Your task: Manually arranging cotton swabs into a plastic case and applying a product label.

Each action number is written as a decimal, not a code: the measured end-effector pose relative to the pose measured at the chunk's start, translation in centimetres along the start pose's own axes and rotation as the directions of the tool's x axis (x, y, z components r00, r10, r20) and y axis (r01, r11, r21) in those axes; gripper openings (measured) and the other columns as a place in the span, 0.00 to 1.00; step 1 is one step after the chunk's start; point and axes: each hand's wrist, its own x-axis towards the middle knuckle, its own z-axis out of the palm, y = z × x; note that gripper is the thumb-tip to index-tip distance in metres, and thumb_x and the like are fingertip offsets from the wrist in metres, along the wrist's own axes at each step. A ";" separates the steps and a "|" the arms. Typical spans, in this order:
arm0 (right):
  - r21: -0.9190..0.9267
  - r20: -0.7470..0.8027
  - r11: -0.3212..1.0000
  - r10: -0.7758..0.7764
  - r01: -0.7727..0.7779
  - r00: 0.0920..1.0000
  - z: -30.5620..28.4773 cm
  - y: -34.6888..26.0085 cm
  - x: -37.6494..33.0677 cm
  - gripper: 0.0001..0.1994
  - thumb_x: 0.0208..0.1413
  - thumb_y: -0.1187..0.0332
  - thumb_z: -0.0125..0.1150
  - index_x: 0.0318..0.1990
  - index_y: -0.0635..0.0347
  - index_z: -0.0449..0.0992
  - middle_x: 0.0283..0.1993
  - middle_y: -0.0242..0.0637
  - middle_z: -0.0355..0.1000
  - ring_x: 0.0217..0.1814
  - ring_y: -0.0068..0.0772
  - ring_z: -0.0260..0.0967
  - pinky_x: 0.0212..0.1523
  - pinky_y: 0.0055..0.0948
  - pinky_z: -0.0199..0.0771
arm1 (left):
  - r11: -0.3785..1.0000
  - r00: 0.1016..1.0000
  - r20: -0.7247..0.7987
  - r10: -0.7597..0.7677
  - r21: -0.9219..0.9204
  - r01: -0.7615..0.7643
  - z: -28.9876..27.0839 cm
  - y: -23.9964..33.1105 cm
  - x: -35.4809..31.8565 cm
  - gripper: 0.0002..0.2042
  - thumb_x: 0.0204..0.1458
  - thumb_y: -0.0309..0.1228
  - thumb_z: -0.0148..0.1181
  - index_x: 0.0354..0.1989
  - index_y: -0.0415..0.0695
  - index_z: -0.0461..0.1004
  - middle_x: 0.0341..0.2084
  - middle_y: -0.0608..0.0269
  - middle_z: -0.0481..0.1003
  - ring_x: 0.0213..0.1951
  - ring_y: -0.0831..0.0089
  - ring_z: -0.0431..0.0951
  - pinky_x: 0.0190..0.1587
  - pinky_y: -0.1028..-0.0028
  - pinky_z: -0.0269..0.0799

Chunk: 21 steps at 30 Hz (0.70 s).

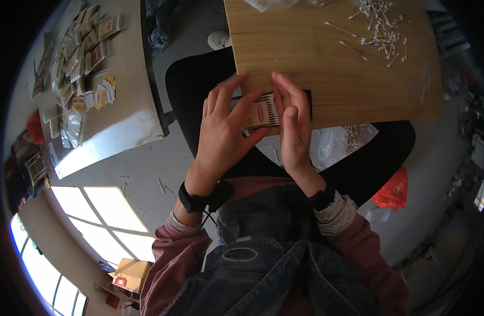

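A flat pack of cotton swabs point(265, 111) with a yellow and red card lies at the near edge of the wooden board, its white tips in a row toward the right. My left hand point(221, 118) grips the pack from the left, thumb on the near side and fingers curved over the far side. My right hand point(294, 118) stands on edge along the white tips, fingers stretched out and close together; whether its palm touches them I cannot tell. A dark, flat-edged thing point(309, 100) shows partly behind the right hand.
Loose cotton swabs point(381, 31) are heaped at the far right of the wooden board point(284, 42). The left table point(128, 95) carries many packed swab bundles point(76, 58) and loose cards point(105, 94). Under the board lie a clear bag of swabs point(347, 142) and a red bag point(392, 190).
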 end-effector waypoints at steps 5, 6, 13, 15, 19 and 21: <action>0.007 0.012 1.000 0.001 -0.001 1.000 0.2 0.0 -0.1 0.31 0.74 0.52 0.43 0.72 0.69 0.52 0.75 0.51 0.52 0.79 0.42 0.48 0.79 0.42 0.43 | 1.000 1.000 -0.005 0.005 0.002 -0.005 0.1 0.0 0.0 0.32 0.34 0.36 0.78 0.53 0.46 0.78 0.62 0.54 0.68 0.58 0.51 0.70 0.60 0.57 0.67; 0.010 0.014 1.000 0.000 0.000 1.000 0.3 0.1 -0.1 0.31 0.74 0.52 0.43 0.72 0.69 0.52 0.75 0.51 0.52 0.79 0.42 0.48 0.79 0.42 0.43 | 1.000 1.000 -0.007 0.003 0.000 -0.003 0.1 0.0 0.0 0.31 0.34 0.36 0.78 0.53 0.46 0.78 0.62 0.54 0.68 0.58 0.51 0.70 0.60 0.57 0.67; 0.049 -0.032 0.999 -0.014 0.015 0.999 1.0 0.3 0.0 0.30 0.74 0.52 0.43 0.71 0.68 0.54 0.75 0.51 0.53 0.79 0.43 0.48 0.79 0.42 0.43 | 1.000 1.000 -0.002 0.000 0.025 0.000 0.0 0.0 -0.1 0.32 0.36 0.38 0.78 0.54 0.46 0.77 0.62 0.54 0.68 0.59 0.51 0.69 0.60 0.57 0.67; 0.058 -0.038 0.998 -0.011 0.014 0.999 0.4 0.1 0.1 0.30 0.74 0.52 0.42 0.71 0.68 0.55 0.75 0.51 0.54 0.79 0.43 0.48 0.79 0.42 0.43 | 0.999 1.000 0.012 0.005 0.035 -0.005 0.0 0.3 0.2 0.33 0.35 0.37 0.79 0.55 0.46 0.77 0.62 0.55 0.68 0.60 0.51 0.69 0.61 0.57 0.66; 0.018 -0.193 0.998 -0.063 0.068 0.979 -3.7 -1.4 1.4 0.28 0.75 0.51 0.39 0.69 0.66 0.59 0.73 0.50 0.58 0.79 0.43 0.50 0.78 0.44 0.46 | 1.000 1.000 -0.012 0.003 0.021 -0.003 -0.9 1.9 0.8 0.33 0.35 0.35 0.79 0.55 0.45 0.76 0.62 0.54 0.68 0.61 0.51 0.69 0.62 0.56 0.65; -0.170 -0.252 0.982 -0.129 0.087 0.959 -6.8 -2.5 2.9 0.21 0.72 0.63 0.50 0.67 0.64 0.63 0.72 0.47 0.62 0.78 0.41 0.54 0.76 0.43 0.51 | 0.999 0.999 -0.037 -0.022 0.039 0.023 -1.9 2.4 0.7 0.31 0.38 0.31 0.77 0.55 0.44 0.75 0.61 0.54 0.69 0.61 0.51 0.69 0.61 0.57 0.66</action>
